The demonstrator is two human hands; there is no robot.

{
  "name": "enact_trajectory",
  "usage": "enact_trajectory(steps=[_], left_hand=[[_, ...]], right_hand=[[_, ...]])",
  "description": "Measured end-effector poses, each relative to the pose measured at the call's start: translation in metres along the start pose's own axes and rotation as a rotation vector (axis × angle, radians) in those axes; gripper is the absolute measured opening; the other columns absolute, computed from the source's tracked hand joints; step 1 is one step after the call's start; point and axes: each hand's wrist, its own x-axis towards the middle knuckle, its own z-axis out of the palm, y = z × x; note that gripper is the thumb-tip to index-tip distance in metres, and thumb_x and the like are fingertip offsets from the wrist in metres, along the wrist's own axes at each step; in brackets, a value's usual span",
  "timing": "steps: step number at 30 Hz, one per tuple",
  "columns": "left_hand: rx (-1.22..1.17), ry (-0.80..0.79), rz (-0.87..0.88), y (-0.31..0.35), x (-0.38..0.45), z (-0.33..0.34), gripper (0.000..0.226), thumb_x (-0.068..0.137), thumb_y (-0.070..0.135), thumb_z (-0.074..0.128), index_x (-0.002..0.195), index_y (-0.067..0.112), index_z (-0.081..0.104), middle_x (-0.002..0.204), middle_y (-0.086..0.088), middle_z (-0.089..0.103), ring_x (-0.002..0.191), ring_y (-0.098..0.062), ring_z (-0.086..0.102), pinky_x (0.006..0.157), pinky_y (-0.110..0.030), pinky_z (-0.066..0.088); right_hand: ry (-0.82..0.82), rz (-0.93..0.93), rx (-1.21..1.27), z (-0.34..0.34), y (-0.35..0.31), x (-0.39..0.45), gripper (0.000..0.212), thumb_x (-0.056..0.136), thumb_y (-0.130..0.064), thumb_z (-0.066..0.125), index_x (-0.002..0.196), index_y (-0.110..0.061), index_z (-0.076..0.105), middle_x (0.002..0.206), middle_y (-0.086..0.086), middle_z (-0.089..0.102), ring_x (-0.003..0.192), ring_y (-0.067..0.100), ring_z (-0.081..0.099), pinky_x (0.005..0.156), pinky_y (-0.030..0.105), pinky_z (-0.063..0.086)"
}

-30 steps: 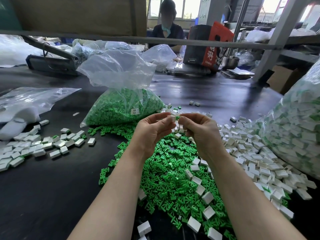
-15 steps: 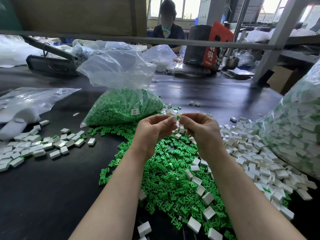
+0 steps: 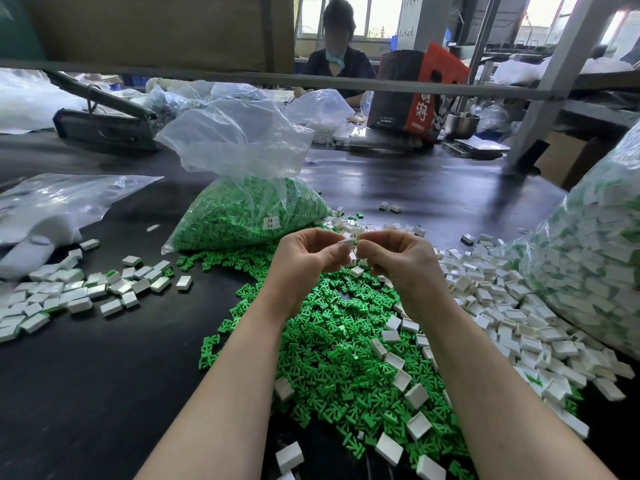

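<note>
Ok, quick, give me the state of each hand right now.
Left hand: closed, fingers pinching a small white piece.
Right hand: closed, fingers pinching the same piece from the other side.

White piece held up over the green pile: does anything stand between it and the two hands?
Nothing visible does. The left hand and the right hand both pinch the white piece directly at their fingertips, above the loose green parts on the table.

Left hand point(image 3: 308, 259) and right hand point(image 3: 398, 259) fingertip to fingertip on one white piece point(image 3: 349, 242) — above the green pile point(image 3: 346, 348).
</note>
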Motion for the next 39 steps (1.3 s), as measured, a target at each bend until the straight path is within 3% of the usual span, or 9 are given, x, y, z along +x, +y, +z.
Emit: enact_trajectory(steps=[5,15,20,33,39], left_hand=[[0.086,0.004,0.023,-0.002,0.000,-0.005,0.010,0.082,0.011,0.075,0.089,0.006,0.071,0.078,-0.008,0.074,0.073,-0.017,0.071,0.069,-0.024,0.057],[0.031,-0.001,0.034,-0.008,0.001,0.000,0.005,0.084,0.001,0.071,0.088,0.001,0.069,0.076,-0.012,0.074,0.073,-0.021,0.073,0.064,-0.023,0.056],[0.083,-0.012,0.047,-0.009,0.003,-0.004,0.004,0.084,-0.001,0.071,0.086,0.001,0.068,0.076,-0.012,0.074,0.071,-0.022,0.073,0.066,-0.026,0.058],[0.098,-0.057,0.076,-0.010,0.003,-0.004,0.010,0.084,0.000,0.070,0.092,-0.003,0.066,0.083,-0.016,0.073,0.076,-0.024,0.073,0.070,-0.025,0.058],[0.376,-0.205,0.049,-0.009,0.003,-0.010,0.010,0.097,0.016,0.058,0.092,0.008,0.062,0.072,-0.002,0.070,0.066,-0.013,0.066,0.066,-0.025,0.055]], right_hand=[[-0.075,0.022,-0.073,-0.001,0.003,-0.001,0.005,0.087,-0.012,0.072,0.084,-0.008,0.072,0.066,0.000,0.070,0.057,0.009,0.058,0.053,0.021,0.049],[-0.108,0.028,-0.138,-0.003,0.001,-0.003,0.011,0.088,-0.009,0.070,0.078,-0.010,0.068,0.062,-0.002,0.067,0.051,0.004,0.055,0.050,0.021,0.044],[-0.138,0.020,-0.135,-0.001,0.002,-0.003,0.012,0.086,-0.006,0.071,0.076,-0.011,0.068,0.062,-0.003,0.068,0.053,0.002,0.058,0.051,0.014,0.044],[-0.126,-0.009,-0.179,-0.004,0.003,-0.003,0.008,0.087,-0.009,0.071,0.080,-0.008,0.069,0.066,0.001,0.069,0.058,0.009,0.059,0.055,0.023,0.047],[-0.156,-0.032,-0.179,-0.004,0.002,-0.003,0.007,0.087,-0.010,0.071,0.081,-0.006,0.070,0.066,0.002,0.069,0.057,0.008,0.058,0.053,0.019,0.046]])
